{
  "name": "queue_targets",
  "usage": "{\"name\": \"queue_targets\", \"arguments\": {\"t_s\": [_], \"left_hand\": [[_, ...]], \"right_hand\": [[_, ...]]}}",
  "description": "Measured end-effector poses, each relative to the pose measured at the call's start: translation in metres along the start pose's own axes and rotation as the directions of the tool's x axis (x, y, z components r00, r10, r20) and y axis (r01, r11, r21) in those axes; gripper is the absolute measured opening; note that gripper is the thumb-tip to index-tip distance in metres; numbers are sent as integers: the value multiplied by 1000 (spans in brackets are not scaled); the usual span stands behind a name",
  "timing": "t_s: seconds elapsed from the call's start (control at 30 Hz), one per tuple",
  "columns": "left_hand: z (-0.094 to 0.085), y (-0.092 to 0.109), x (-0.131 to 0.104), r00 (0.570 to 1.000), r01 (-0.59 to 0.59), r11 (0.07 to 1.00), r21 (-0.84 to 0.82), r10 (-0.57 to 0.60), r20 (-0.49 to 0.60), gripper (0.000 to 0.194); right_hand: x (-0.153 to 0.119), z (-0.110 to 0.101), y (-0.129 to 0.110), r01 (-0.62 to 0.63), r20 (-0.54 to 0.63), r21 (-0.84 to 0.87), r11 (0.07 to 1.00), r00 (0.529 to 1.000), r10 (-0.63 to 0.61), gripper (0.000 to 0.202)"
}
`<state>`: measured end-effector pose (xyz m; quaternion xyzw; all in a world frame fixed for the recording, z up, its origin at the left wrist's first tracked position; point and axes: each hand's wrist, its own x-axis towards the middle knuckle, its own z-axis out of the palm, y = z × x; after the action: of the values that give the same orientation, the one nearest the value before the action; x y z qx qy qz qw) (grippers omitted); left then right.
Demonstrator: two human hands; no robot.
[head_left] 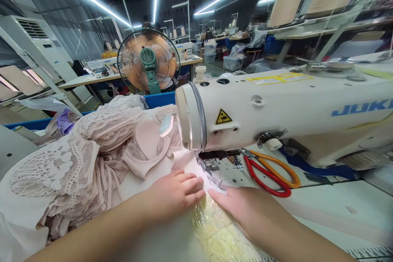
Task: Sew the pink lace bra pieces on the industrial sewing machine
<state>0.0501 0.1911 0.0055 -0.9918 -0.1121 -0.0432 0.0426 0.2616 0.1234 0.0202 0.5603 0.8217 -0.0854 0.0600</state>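
Where left fingers (190,183) rest, narrowly parted, fabric (186,162) looks pale pink; right fingers (218,197) partly hidden, spread unclear.

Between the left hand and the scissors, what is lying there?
The head view shows the sewing machine's metal plate with small fittings between left hand and scissors.

Lt-pink fabric pc (185,160), mostly smooth, lying flat, part under sewing mach. head (192,120).
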Motion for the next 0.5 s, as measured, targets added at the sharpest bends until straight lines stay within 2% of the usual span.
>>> {"name": "queue_targets", "arguments": {"t_s": [0.07,0.13,0.2,0.37,0.5], "left_hand": [[-1,-4,1,1000,9,1000,-12,-9,9,30],[0,-8,1,1000,20,1000,-14,-20,17,31],[0,-12,1,999,29,1000,-11,-28,25,34],[-4,-20,4,994,64,998,2,-63,92,35],[-6,-26,8,992,83,996,32,-86,87,34]], "right_hand": [[2,-8,-4,-13,93,-81,997,995,20,43],[5,-14,-7,-26,108,-78,997,994,34,50],[9,-16,-9,-44,100,-66,997,994,51,58],[15,-21,-16,-99,45,-29,995,994,100,54],[18,-18,-23,-134,-14,32,990,991,135,58]]}}
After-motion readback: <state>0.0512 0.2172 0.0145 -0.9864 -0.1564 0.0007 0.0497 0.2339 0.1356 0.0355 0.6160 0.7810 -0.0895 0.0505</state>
